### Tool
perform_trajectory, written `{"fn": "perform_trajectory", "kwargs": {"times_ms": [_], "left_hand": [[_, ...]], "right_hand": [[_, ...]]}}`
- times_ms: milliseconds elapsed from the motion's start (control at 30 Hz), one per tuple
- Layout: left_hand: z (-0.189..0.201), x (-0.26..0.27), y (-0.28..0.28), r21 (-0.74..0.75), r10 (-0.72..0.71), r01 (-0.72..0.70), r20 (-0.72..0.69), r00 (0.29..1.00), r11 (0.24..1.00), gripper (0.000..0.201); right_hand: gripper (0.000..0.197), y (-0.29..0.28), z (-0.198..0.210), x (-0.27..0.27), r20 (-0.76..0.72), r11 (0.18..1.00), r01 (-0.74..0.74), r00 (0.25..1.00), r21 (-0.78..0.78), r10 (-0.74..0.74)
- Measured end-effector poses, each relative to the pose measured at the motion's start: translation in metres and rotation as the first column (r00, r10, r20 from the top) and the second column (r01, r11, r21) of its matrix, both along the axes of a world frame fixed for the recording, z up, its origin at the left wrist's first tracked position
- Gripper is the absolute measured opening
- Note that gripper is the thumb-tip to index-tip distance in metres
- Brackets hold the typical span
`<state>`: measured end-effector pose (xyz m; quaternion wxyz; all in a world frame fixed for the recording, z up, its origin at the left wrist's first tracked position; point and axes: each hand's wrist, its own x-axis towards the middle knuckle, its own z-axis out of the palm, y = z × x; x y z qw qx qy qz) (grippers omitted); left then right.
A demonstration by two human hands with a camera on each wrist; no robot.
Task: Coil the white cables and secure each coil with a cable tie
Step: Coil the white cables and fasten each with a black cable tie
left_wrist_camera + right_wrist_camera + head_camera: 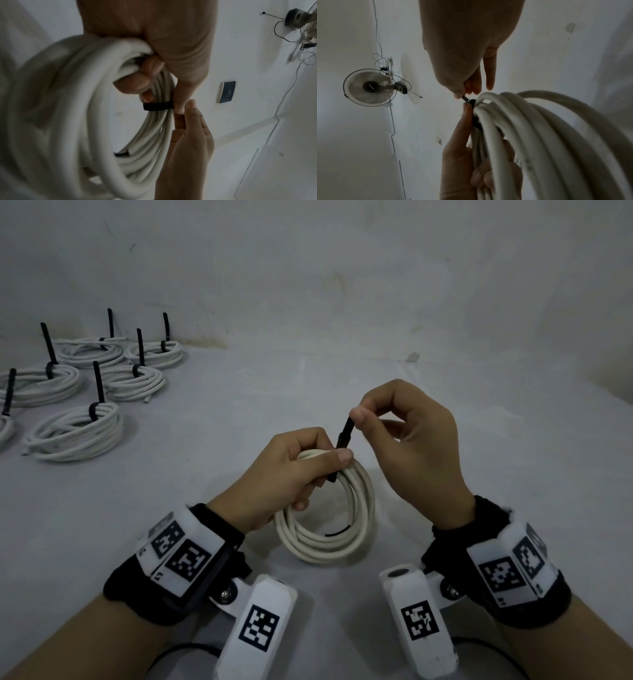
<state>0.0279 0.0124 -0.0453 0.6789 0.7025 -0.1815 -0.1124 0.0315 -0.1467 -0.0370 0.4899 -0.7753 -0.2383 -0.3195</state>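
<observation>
A coil of white cable (329, 529) hangs upright above the table, and my left hand (294, 470) grips its top with the thumb pressed on the strands. A black cable tie (342, 436) wraps round the strands there. My right hand (404, 426) pinches the tie's free end between thumb and forefinger just above the coil. In the left wrist view the tie (157, 106) bands the cable (72, 108) below my curled left fingers (135, 82). In the right wrist view my right fingertips (462, 93) hold the tie's tail (467, 100) beside the coil (530, 128).
Several finished white coils (73, 431) with upright black tie tails lie on the grey table (513, 440) at the far left. A wall rises behind the table. A wall fan (370, 88) and loose wires show in the right wrist view.
</observation>
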Motion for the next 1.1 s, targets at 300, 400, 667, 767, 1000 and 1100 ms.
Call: {"fn": "perform_trajectory", "kwargs": {"times_ms": [300, 400, 667, 767, 1000, 1100], "left_hand": [[0.004, 0.0, 0.008, 0.107, 0.009, -0.029, 0.187, 0.982, 0.994, 0.03], [0.005, -0.002, 0.007, 0.12, -0.007, -0.018, 0.207, 0.978, 0.993, 0.025], [0.005, -0.002, 0.005, 0.089, -0.058, 0.045, 0.145, 0.988, 0.995, 0.015], [0.004, -0.001, 0.005, 0.076, -0.03, 0.019, 0.155, 0.987, 0.997, 0.02], [0.002, 0.002, 0.007, 0.038, -0.02, 0.016, 0.099, 0.995, 0.999, 0.021], [0.001, 0.0, 0.004, 0.019, -0.083, 0.082, 0.068, 0.994, 0.996, 0.019]], "right_hand": [[0.016, 0.004, 0.004, 0.0, -0.194, 0.984, -0.139, 0.968, 0.111, 0.158], [0.017, 0.003, 0.004, -0.001, -0.201, 0.985, -0.128, 0.968, 0.114, 0.149], [0.011, -0.001, 0.009, 0.001, -0.134, 0.983, 0.009, 0.991, 0.184, 0.016], [0.011, 0.0, 0.01, 0.002, -0.156, 0.983, 0.005, 0.987, 0.184, 0.024], [0.01, 0.003, 0.009, 0.002, -0.258, 0.99, -0.068, 0.961, 0.122, 0.098], [0.019, -0.002, 0.007, 0.006, -0.277, 0.985, 0.004, 0.96, 0.173, 0.045]]}}
